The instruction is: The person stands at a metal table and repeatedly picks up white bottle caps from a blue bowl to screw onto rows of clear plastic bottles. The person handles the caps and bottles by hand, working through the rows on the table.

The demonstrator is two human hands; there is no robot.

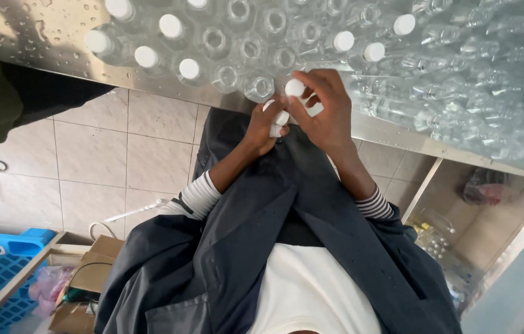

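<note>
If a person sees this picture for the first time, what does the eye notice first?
First, the mass of clear plastic bottles crowding the wet steel table at the top, some already capped white. Next, at the table's edge, the right hand pinches a white cap while the left hand holds several more caps.

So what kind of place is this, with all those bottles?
Probably a small bottling workshop: rows of clear plastic bottles stand on a wet steel table, some capped, and the person's right hand and left hand hold white caps.

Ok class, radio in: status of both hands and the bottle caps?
Left hand holding white caps. Right hand pinching one cap near open bottle. Nothing blocking.
</note>
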